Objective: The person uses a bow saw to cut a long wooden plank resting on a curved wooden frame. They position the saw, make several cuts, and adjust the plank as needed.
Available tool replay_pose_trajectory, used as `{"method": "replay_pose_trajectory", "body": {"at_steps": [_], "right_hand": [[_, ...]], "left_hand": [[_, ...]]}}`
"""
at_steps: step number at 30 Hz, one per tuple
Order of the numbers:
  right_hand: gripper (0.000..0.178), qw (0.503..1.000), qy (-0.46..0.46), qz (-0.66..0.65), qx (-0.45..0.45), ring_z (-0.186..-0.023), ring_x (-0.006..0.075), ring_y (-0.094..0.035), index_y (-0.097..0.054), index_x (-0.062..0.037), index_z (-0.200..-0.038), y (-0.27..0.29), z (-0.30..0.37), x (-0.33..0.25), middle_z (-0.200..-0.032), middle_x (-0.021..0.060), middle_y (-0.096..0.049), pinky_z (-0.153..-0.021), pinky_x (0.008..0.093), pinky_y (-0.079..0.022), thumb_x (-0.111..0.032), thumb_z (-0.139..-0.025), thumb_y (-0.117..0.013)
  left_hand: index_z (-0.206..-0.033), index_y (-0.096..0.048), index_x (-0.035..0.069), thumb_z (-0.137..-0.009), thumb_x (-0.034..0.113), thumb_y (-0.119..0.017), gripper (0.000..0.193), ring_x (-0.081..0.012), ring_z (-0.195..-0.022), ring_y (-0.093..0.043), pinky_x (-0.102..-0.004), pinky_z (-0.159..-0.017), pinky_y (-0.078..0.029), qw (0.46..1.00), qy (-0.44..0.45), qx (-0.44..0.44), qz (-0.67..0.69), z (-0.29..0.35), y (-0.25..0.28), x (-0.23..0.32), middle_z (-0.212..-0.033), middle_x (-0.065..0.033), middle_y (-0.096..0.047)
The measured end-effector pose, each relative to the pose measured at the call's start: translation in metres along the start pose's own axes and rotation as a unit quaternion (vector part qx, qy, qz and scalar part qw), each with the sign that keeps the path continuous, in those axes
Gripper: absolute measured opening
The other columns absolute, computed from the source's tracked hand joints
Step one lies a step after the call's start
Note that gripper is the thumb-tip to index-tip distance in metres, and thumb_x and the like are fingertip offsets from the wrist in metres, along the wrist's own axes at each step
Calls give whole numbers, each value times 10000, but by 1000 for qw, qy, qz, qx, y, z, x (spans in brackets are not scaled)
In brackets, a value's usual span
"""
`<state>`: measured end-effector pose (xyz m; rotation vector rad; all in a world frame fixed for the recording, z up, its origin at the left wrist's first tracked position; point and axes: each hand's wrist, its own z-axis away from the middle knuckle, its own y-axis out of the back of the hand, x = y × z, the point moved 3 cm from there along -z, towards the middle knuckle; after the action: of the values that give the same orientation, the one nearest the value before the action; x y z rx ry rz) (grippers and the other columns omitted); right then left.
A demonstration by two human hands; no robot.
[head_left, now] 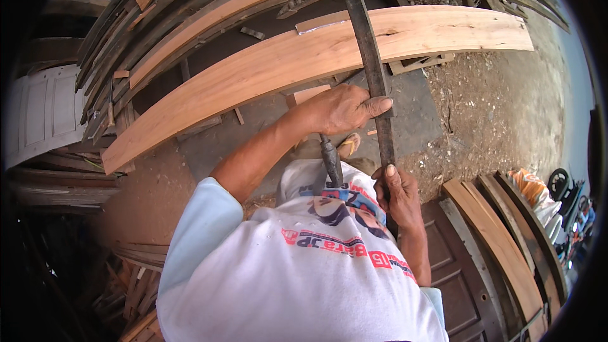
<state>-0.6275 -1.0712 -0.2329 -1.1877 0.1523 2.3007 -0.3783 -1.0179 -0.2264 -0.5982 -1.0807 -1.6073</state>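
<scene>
A long dark metal bar clamp [367, 44] stretches away from my body, its far end over the stacked timber. My left hand [345, 109] is closed around the clamp at mid-length, thumb lying across the bar. Below that hand hangs the clamp's dark screw handle [330, 159], in front of my shirt. Nearer my body, my right hand [399, 193] grips the lower part of the bar, thumb along it. The clamp crosses above a wide pale plank [253, 82]; whether it touches the wood I cannot tell.
More long boards [209, 28] lie stacked beyond the plank. At the left stands a white panelled door [47, 111]. A brown panelled door [453, 259] and leaning planks [500, 240] are at the lower right. Wood scraps and chips litter the dirt floor [481, 101].
</scene>
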Motion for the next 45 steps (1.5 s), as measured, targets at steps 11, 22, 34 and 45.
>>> {"method": "replay_pose_trajectory", "body": {"at_steps": [11, 22, 34, 45], "right_hand": [[554, 1000, -5, -7, -17, -443, 79, -443, -646, 5, -984, 25, -25, 9, -617, 12, -532, -400, 239, -323, -516, -1086, -486], [586, 999, -22, 33, -2, -459, 90, -488, -655, 9, -1003, 57, -49, 4, -621, 18, -555, -422, 234, -365, -545, -1077, -481], [559, 993, -65, -65, -72, -414, 107, -431, -622, 38, -1017, 95, -94, -1, -618, 36, -512, -384, 246, -349, -496, -1090, -471], [543, 987, -72, -56, -131, -420, 112, -458, -637, 45, -988, 127, -113, -6, -617, 51, -540, -397, 240, -357, -456, -1102, -465]], "left_hand": [[-1232, -578, 12, -1062, 482, -557, 499, -177, -950, -623, -305, -865, -503, 848, 83, 471, 229, 78, -49, -109, -1004, -70, -649], [-1227, -562, 83, -1063, 676, -319, 662, -210, -1002, -657, -368, -902, -521, 694, -117, 155, 694, -3, -100, -110, -1040, -106, -685], [-1400, -526, 1, -1110, 412, -474, 505, -208, -1028, -653, -360, -950, -524, 624, -131, 190, 747, -25, -128, -98, -1117, -125, -685], [-1081, -545, 81, -1078, 462, -542, 381, -115, -793, -501, -283, -760, -463, 599, -122, 310, 728, -53, -139, -76, -833, -5, -509]]}}
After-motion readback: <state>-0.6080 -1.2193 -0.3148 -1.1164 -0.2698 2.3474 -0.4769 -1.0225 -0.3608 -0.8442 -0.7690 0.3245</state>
